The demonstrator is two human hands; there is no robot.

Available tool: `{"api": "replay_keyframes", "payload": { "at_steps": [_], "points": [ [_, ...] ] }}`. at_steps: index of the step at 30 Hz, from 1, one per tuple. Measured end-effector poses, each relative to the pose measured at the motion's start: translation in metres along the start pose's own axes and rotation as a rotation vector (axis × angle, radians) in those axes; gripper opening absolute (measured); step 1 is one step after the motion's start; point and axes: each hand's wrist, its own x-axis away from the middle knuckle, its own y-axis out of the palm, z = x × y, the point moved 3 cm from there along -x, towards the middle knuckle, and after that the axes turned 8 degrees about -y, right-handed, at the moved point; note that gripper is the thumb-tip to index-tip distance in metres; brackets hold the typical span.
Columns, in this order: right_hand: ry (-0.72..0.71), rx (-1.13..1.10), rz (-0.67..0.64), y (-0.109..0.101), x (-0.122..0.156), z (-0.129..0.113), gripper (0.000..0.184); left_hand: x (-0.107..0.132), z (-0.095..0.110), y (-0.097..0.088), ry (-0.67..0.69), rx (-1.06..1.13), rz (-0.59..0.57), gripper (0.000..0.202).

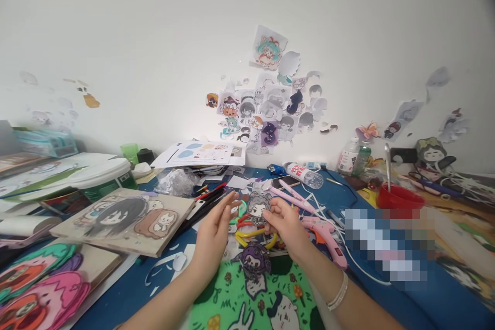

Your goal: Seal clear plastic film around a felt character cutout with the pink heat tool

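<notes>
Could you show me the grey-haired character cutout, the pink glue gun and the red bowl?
Grey-haired character cutout (257,208): head view, on its face.
Pink glue gun (333,246): head view, on its handle.
Red bowl (400,199): head view, on its wall.

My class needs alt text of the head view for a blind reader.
A person's right hand and open left hand flank a grey cartoon cutout. A green cartoon picture lies nearer the viewer, a pink glue gun rests on the cluttered blue table, and paper characters dot the wall.

We see the wall (154,62) softly lit; below the bowl (400,198), pixel blocks hide detail; right of it, the view stretches and blurs.
</notes>
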Motion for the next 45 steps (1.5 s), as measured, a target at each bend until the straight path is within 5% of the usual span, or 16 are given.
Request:
{"api": "replay_keyframes", "payload": {
  "at_steps": [4,8,11,15,21,35,45],
  "points": [
    [0.001,-0.023,0.038,-0.002,-0.002,0.002,0.031,0.008,0.003,0.005,0.429,-0.625,-0.091,0.042],
    [-0.018,-0.032,0.069,-0.003,-0.003,0.001,0.03,0.016,0.0,0.016,0.51,-0.821,-0.187,0.041],
    [-0.028,-0.032,0.058,-0.001,-0.001,-0.003,0.028,0.015,0.002,0.017,0.412,-0.726,-0.185,0.04],
    [-0.039,-0.015,0.011,0.003,0.002,-0.005,0.025,0.007,-0.001,0.012,0.034,-0.384,-0.101,0.023],
    [-0.033,0.006,-0.082,0.007,0.001,0.003,0.027,-0.001,-0.017,0.02,-0.248,-0.061,-0.201,0.055],
    [0.002,-0.035,-0.128,0.005,0.002,0.011,0.046,0.004,-0.006,0.02,-0.379,0.242,-0.264,0.04],
    [-0.08,0.043,-0.161,0.007,0.003,0.003,0.023,0.009,-0.006,0.028,-0.438,0.383,-0.411,0.036]
  ]
}}
